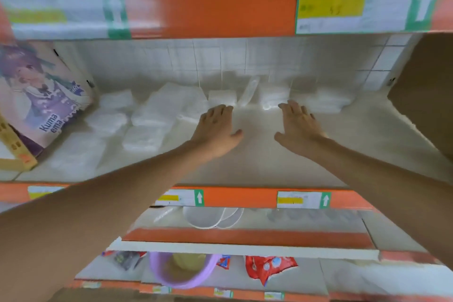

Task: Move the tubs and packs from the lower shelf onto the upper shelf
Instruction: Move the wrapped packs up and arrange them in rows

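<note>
- I see the left hand (215, 127) flat, fingers (220, 111) straight, holding nothing, tips by a pack (221, 97).
- Right hand (297, 125) likewise open-fingered, empty.
- Below, purple tub (159, 274) holds something yellowish.

left hand (215, 127): bare | right hand (299, 125): bare | forearms (127, 189): bare

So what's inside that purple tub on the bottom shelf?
A pale yellow lump sits in the purple tub. The white shelf edge above covers the tub's back, and blur hides what the lump is.
</note>
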